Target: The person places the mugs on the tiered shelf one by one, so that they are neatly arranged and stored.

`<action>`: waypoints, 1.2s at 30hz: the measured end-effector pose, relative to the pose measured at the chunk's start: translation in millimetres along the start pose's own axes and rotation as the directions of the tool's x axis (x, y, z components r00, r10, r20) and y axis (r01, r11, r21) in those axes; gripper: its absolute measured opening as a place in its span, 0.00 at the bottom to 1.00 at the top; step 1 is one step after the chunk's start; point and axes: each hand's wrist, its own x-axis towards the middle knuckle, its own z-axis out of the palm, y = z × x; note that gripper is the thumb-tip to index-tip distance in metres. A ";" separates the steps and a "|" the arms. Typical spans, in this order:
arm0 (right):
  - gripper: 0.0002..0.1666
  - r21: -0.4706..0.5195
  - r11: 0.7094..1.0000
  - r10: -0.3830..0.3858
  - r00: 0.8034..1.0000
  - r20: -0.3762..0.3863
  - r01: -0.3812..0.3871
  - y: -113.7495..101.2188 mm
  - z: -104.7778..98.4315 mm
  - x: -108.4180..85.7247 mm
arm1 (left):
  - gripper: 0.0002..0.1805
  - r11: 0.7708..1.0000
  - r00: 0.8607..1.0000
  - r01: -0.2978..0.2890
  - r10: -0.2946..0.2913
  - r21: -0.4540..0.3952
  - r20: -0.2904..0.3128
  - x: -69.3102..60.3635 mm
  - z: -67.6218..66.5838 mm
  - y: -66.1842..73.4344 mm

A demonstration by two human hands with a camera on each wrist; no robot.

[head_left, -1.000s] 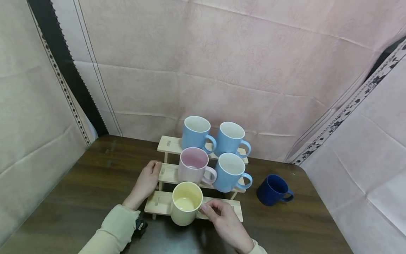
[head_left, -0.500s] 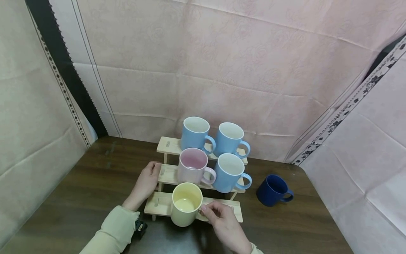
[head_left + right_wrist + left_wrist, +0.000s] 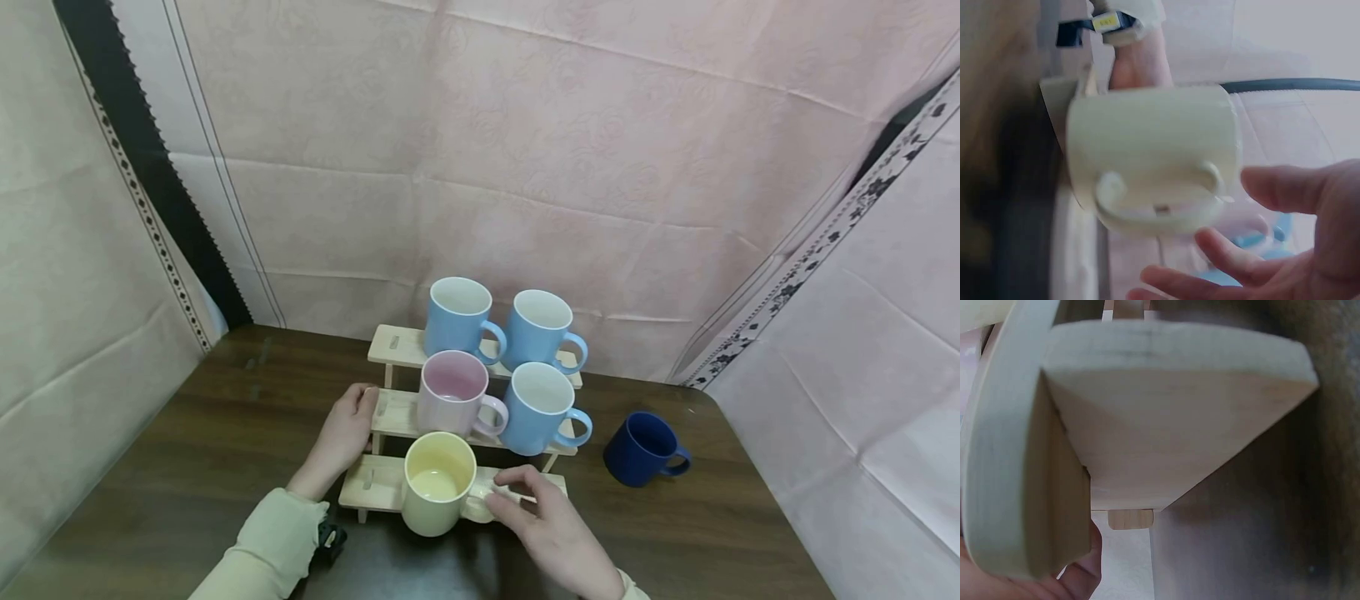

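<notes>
A pale yellow mug (image 3: 431, 508) stands upright on the lowest step of a three-step wooden rack (image 3: 381, 483), its handle (image 3: 480, 505) pointing right. Just off that handle is my right hand (image 3: 551, 533), thumb and fingers spread with nothing between them. In the right wrist view, a gap separates the fingers (image 3: 1235, 256) from the yellow mug (image 3: 1147, 144). My left hand (image 3: 348, 429) grips the left end of the rack's middle step. In the left wrist view its fingers (image 3: 1082, 575) curl round the edge of the wooden board (image 3: 997, 487).
A pink mug (image 3: 442, 404) and a light blue mug (image 3: 528, 421) share the middle step. Two more light blue mugs, one left (image 3: 450, 325) and one right (image 3: 532, 342), occupy the top step. A dark blue mug (image 3: 633, 458) sits on the table (image 3: 187, 467) right of the rack.
My right hand has let go of the yellow mug's handle and moved slightly right, its fingers spreading. The left hand keeps its grip on the rack, and the mugs stay in place.
</notes>
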 end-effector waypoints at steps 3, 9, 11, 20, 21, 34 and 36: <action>0.25 -0.059 0.998 0.020 0.999 -0.029 -0.021 -0.6 -13.0 -6.4 | 0.25 1.000 1.000 -0.001 0.001 -0.003 0.000 -0.1 -0.3 -0.7; 0.25 -0.168 0.980 0.083 0.985 -0.151 -0.109 4.2 -44.2 -18.3 | 0.25 1.000 1.000 -0.003 0.003 0.000 0.004 -0.3 -1.3 -0.2; 0.26 -0.162 0.977 0.108 0.980 -0.169 -0.136 7.2 -56.3 -21.7 | 0.25 1.000 1.000 -0.002 0.002 0.001 0.002 -1.2 -1.7 1.5; 0.25 -0.215 0.968 0.079 0.967 -0.241 -0.132 23.2 -112.9 -30.1 | 0.24 1.000 1.000 0.001 -0.001 0.009 -0.001 -2.0 -2.7 5.9; 0.26 -0.232 0.964 0.064 0.962 -0.266 -0.128 25.8 -119.2 -29.6 | 0.24 1.000 1.000 0.001 -0.001 0.009 -0.003 -1.7 -2.7 5.9; 0.35 -0.333 0.910 -0.006 0.794 -0.607 -0.248 96.7 -173.1 -0.5 | 0.25 1.000 1.000 0.013 -0.013 0.013 0.006 -1.0 -1.8 3.9; 0.33 -0.315 0.913 0.002 0.775 -0.632 -0.260 108.2 -176.1 4.3 | 0.24 1.000 1.000 0.012 -0.012 0.011 0.010 -1.5 -1.6 3.4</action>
